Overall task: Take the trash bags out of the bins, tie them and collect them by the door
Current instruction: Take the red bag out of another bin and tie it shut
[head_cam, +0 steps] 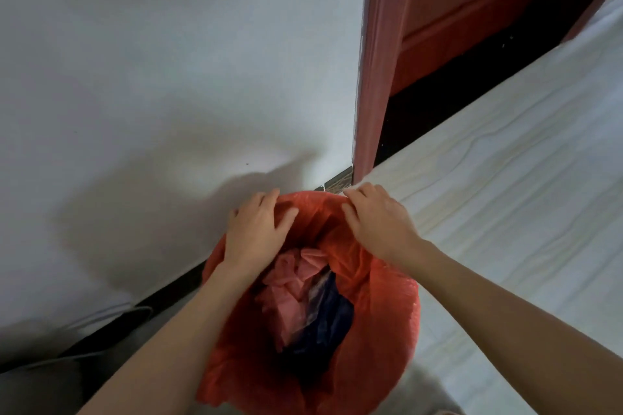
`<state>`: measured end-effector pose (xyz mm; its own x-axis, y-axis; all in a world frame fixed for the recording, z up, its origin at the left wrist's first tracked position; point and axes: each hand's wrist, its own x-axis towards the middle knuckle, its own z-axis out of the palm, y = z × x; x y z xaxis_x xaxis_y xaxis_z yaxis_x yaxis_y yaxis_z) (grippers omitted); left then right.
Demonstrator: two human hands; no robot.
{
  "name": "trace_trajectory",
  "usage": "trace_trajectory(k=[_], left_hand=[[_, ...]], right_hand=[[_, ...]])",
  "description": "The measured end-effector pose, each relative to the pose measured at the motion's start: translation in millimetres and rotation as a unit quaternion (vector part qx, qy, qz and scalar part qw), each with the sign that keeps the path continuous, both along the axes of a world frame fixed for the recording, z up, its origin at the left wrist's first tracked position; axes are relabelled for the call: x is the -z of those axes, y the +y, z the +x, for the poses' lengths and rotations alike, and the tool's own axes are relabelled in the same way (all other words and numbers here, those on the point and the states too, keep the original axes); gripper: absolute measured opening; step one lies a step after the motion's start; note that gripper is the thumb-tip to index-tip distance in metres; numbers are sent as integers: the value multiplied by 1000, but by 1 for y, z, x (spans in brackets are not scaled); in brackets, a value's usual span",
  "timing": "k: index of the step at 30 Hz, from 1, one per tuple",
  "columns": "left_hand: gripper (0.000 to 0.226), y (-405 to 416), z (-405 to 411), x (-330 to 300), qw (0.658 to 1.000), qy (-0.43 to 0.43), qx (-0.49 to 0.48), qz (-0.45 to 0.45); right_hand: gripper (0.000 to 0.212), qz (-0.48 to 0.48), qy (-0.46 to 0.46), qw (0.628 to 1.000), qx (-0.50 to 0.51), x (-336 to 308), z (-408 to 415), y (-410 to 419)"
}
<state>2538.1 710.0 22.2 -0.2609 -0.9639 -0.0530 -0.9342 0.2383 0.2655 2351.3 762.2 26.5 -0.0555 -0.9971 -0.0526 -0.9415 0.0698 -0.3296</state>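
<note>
1. Tearing is your main risk here: the red trash bag [381,307] looks thin, and by my judgement a sharp pull on the far rim alone could rip it where it folds over the bin.
2. You could also drag the whole bin up with the liner if the folded film clings to the rim. The bin itself is hidden under the plastic, so I cannot tell how tightly it grips.
3. The load inside, pink crumpled plastic [290,283] and something dark blue [328,317], sits loose and fairly high. Tilt the bag while lifting and it may spill over the near edge.
4. Your left hand [258,231] lies palm down over the far-left rim, fingers spread and curled onto the film, thumb inside the opening. It presses the plastic, but I cannot tell whether it has truly pinched it.
5. Your right hand [377,222] reaches over the far-right rim, fingertips bent down into the film at the edge; a firm grasp is not clearly visible either.
6. The bag stands in its bin on the floor, against the white wall [151,77], just beside the bed [522,195], with the red door [455,3] near beyond it.
</note>
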Motion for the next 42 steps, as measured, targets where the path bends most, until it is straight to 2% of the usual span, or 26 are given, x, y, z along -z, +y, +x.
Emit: trace_trajectory(k=[5,8,11,13,16,18,20,22,24,27,31,35,39,42], left_hand=[[30,-1,5,4,990,109,22,-88],[28,3,-1,-9,988,103,42,-106],[7,17,-5,-23,985,104,64,-123],[10,33,-1,-31,982,84,90,-141],[24,48,17,-37,991,8,94,-99],[35,55,35,-33,989,-73,99,-83],[31,65,59,-25,988,-106,85,-70],[27,77,81,-13,994,-68,55,-59],[33,88,91,-1,999,39,12,-31],[24,94,86,7,981,178,-69,-31],[12,75,64,7,970,211,-109,-59],[14,50,38,3,978,142,-112,-108],[35,32,24,-6,984,37,-88,-153],[36,26,30,-3,988,26,-56,-141]], right_hand=[[24,-91,-41,994,45,11,-2,11],[17,-137,-34,989,53,3,-2,19],[20,-144,-41,989,-10,-7,-1,31],[18,-127,-38,990,-55,-15,-5,45],[21,-108,11,991,-79,-23,-18,65],[31,-72,28,996,-53,-26,-22,77],[47,-6,42,999,12,-23,-22,93],[51,79,30,992,93,-18,-21,108],[47,127,-31,977,167,-10,-19,114],[42,97,-93,967,218,-1,-11,109],[41,57,-89,955,277,-4,-15,88],[40,34,-36,958,282,-13,-31,67],[34,-15,14,970,244,-16,-50,58],[38,3,32,971,236,-18,-55,71]])
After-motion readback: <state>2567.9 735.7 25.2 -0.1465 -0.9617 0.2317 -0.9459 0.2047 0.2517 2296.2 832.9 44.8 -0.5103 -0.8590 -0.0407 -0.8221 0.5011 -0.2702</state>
